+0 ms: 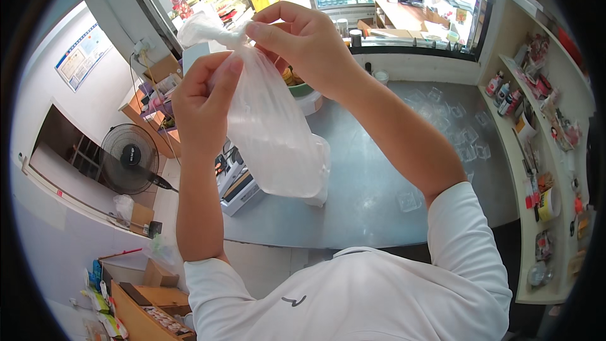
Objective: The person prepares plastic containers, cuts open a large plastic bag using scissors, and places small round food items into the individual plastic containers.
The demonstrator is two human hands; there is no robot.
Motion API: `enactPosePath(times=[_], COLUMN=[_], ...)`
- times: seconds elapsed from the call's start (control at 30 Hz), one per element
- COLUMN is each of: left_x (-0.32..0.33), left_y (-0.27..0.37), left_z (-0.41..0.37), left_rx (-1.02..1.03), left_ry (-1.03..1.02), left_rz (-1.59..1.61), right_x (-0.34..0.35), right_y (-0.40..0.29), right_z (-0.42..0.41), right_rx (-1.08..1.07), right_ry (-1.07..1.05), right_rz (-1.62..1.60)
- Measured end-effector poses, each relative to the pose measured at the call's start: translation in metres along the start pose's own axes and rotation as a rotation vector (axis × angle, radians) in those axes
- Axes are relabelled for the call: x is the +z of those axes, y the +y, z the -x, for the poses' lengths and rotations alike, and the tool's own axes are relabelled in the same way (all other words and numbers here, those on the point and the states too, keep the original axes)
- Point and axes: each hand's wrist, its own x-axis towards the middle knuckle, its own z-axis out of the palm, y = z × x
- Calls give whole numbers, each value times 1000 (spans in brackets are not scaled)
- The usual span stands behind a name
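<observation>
A translucent white plastic bag (272, 132) hangs in front of me, gathered into a knot (232, 37) near its top. My left hand (208, 80) pinches the bag just below the knot between thumb and forefinger. On the knot's right side, my right hand (293, 38) grips the twisted plastic with thumb and fingers. The bag's loose end (199, 28) sticks out to the left. Behind the bag's lower part a clear plastic container (322, 151) shows on the metal table (369, 170); whether they touch I cannot tell.
Several small clear plastic boxes (454, 128) lie on the table's right side. A white boxy device (241, 189) sits at the left edge, and a green-rimmed bowl (300, 89) stands behind the bag. Shelves (516, 151) line the right wall. A black fan (130, 156) is at left.
</observation>
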Motion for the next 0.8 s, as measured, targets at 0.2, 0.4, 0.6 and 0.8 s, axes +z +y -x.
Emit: enactPosePath(times=[0.2,0.4,0.6,0.8], left_x=[-1,-2,-4,3], left_y=[-1,-7,-11,-19], left_z=[3,5,3,2], left_rx=[-31,106,117,186], left_ry=[15,90,75,104], left_rz=[-61,-75,-99,-103], right_x=[-7,-8,-10,-7], right_y=[-5,-7,-8,-5], right_z=[2,15,11,13], right_rx=[-182,-110,-164,-212], right_ry=[-112,-82,-133,-112], right_rz=[204,104,114,343])
